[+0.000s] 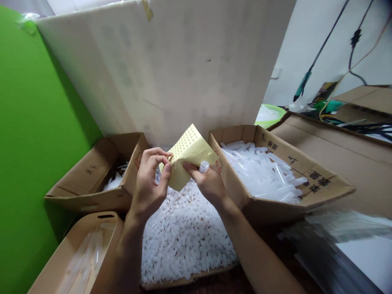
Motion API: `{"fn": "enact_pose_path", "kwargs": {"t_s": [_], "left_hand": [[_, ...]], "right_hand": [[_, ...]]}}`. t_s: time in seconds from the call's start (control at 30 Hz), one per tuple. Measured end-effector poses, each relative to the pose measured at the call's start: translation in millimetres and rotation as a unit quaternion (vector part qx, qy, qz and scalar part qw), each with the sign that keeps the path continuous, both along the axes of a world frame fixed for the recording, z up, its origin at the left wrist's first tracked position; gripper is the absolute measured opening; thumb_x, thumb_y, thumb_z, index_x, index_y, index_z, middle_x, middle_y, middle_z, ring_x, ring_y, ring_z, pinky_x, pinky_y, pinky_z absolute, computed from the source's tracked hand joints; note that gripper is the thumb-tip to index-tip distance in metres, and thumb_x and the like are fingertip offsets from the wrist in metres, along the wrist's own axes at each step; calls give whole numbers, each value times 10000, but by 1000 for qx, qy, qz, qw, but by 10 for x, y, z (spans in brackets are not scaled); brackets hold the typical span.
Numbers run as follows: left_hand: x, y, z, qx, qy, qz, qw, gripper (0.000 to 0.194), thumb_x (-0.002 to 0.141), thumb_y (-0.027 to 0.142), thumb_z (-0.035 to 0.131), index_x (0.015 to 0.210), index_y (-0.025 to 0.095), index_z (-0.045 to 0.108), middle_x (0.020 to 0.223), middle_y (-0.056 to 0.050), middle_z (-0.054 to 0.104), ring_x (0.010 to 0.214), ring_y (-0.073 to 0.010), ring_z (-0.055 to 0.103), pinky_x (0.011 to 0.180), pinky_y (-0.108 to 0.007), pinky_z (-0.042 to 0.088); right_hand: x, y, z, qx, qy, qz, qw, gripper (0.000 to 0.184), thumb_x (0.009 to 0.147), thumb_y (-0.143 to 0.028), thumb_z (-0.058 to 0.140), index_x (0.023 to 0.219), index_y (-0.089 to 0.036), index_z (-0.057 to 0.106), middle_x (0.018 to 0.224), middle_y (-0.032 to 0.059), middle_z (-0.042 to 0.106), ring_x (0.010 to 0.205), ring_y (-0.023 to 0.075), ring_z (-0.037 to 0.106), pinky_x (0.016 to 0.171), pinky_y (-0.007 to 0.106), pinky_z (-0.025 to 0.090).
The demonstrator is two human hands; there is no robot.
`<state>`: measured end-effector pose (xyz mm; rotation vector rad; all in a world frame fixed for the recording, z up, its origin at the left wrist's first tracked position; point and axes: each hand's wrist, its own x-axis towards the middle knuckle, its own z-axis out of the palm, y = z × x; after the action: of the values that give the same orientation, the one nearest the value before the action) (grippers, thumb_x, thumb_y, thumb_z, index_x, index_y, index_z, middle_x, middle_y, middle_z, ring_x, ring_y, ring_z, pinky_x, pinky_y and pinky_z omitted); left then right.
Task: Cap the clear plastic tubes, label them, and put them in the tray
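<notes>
A yellow sticker sheet (199, 149) with rows of small dots is held up, tilted, between my hands. My left hand (153, 173) is closed, with thumb and index finger pinched at the sheet's left edge. Whether a loose sticker is between those fingertips is too small to tell. My right hand (211, 181) grips the sheet's lower right part under its thumb. The same hand is wrapped round a white plastic tube (203, 166), whose round end sticks up beside the thumb; the rest is hidden in the fist.
Small white pieces (186, 232) fill a shallow box below my hands. Translucent tubes fill the right cardboard box (245, 188); fewer lie in the left cardboard box (85, 198) and the beige bin (112, 232). A white panel (183, 73) stands behind, a green wall (30, 122) at left.
</notes>
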<state>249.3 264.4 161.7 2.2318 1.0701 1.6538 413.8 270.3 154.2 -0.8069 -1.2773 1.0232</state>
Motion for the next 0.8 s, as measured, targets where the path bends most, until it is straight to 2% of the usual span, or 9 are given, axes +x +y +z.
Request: {"fn": "enact_pose_path", "kwargs": {"t_s": [0.07, 0.17, 0.3, 0.5, 0.63, 0.8], "left_hand": [[-3, -32, 24, -24, -20, -13, 999, 52, 1013, 231, 590, 963, 217, 595, 1172, -88, 563, 1160, -254, 645, 1028, -478, 561], [45, -129, 93, -47, -23, -26, 998, 80, 1021, 250, 581, 953, 220, 611, 1212, -95, 561, 1213, -264, 623, 1057, -487, 544], [162, -245, 161, -38, 14, -28, 999, 71, 1014, 223, 588, 948, 225, 616, 1236, -89, 582, 1250, -245, 586, 1111, -476, 503], [213, -250, 151, -33, 37, -19, 999, 75, 995, 225, 629, 920, 221, 634, 1248, -82, 605, 1241, -225, 588, 1106, -439, 508], [213, -238, 141, -29, 49, -12, 998, 79, 983, 224, 640, 904, 214, 643, 1240, -92, 617, 1229, -234, 600, 1099, -448, 517], [226, -242, 138, -19, 62, -6, 998, 76, 973, 210, 646, 896, 210, 652, 1234, -92, 627, 1216, -230, 611, 1079, -436, 530]], "right_hand": [[5, 9, -5, 11, 1, 1, 1000, 189, 858, -330, 704, 932, -197, 815, 1004, 101, 808, 1018, 281, 748, 942, 401, 599], [12, 38, -47, 25, -27, -2, 999, 173, 858, -286, 690, 946, -202, 812, 966, 80, 809, 962, 262, 750, 896, 382, 603], [14, 74, -135, 80, -104, -6, 991, 273, 849, -165, 596, 1007, -222, 811, 995, 46, 810, 914, 230, 739, 860, 355, 589], [25, 73, -151, 162, -161, -33, 973, 328, 841, -122, 565, 1043, -237, 797, 1009, 34, 802, 880, 208, 728, 809, 328, 551], [37, 78, -154, 176, -195, -53, 963, 296, 838, -122, 576, 1007, -233, 793, 939, 25, 791, 778, 186, 693, 744, 303, 529], [40, 88, -171, 193, -216, -61, 955, 271, 868, -141, 581, 1016, -235, 789, 917, 20, 781, 755, 177, 677, 725, 294, 500]]}}
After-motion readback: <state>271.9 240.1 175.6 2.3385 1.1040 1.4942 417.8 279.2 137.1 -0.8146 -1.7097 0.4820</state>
